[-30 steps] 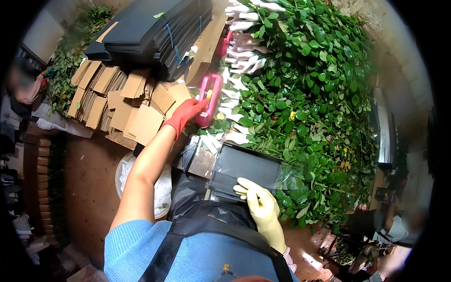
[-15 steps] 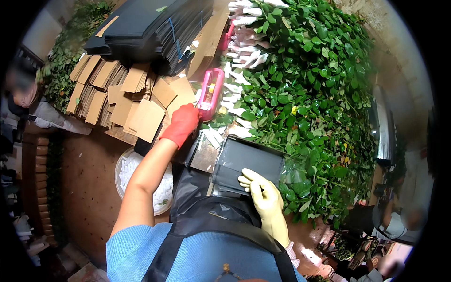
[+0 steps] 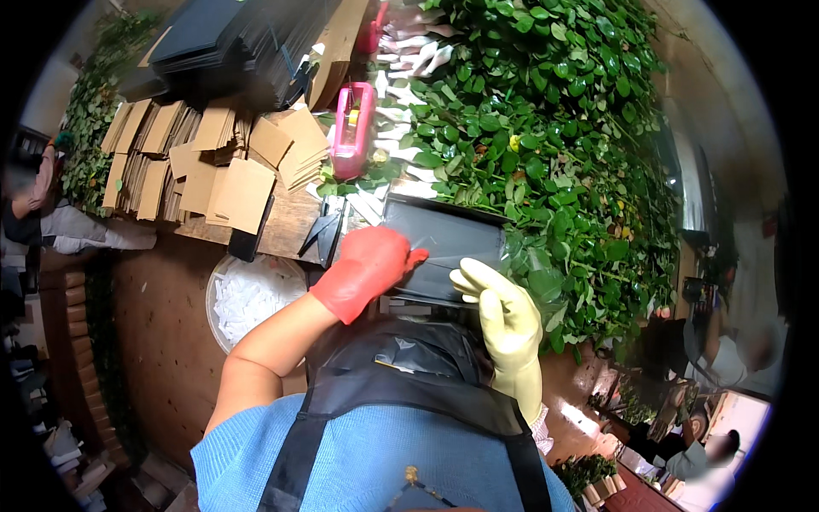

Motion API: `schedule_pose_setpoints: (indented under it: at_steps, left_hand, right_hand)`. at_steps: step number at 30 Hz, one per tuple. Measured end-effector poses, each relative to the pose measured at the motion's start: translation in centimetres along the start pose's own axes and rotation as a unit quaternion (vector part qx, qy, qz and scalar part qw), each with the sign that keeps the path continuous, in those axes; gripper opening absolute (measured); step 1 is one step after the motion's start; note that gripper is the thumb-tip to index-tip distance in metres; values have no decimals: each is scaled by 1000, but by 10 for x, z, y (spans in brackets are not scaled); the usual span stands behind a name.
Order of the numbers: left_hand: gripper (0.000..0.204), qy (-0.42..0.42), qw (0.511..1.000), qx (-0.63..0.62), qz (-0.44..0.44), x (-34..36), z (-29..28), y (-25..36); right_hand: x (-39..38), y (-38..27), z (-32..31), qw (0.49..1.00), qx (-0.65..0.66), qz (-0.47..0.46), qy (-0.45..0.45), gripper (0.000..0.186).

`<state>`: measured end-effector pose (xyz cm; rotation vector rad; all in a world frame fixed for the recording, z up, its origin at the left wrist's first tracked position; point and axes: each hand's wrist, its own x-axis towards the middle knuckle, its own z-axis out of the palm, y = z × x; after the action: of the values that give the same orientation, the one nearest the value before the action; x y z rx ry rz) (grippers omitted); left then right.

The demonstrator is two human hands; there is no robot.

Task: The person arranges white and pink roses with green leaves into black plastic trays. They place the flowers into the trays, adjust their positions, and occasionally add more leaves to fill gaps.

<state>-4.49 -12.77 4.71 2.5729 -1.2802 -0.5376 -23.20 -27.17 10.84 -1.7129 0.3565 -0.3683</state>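
1. Dark grey rectangular panel [image 3: 452, 235], smooth and flat, lay in front of the person's body, its right edge beside the leaves.
2. Clear, glossy film [image 3: 431, 226] covered part of it, catching pale streaks of light.
3. On the left hand, in a bright red rubber glove [image 3: 368, 263], the fingers were bent, with one tip reaching over the panel's left part; whether they pinched anything could not be told.
4. On the right hand, in a pale yellow rubber glove [image 3: 509, 322], the fingers were loosely stretched and close together, thumb apart, with nothing visible in their hold; the tips were at the panel's near right edge.
5. Glossy green leaves [image 3: 546, 145] were heaped to the right.
6. Beyond the red glove stood a pink oblong plastic holder [image 3: 351, 136], near stiff brown cardboard pieces [image 3: 243, 196] on a wooden table [image 3: 290, 224].
7. Thin white scraps [image 3: 247, 294] filled a round container [image 3: 211, 309] at lower left.
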Motion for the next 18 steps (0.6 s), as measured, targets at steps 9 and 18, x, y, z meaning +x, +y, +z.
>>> schedule_pose_setpoints:
  at_steps: [9,18]
  left_hand:
    - [57,-146,979,-103,-98,-25,-49,-63]
    - [53,184,902,-333,-205,95,2,-193]
  right_hand:
    - [43,28,17,980,-16,188,-68,37]
    - [49,5,31,986,4,153,-66,44]
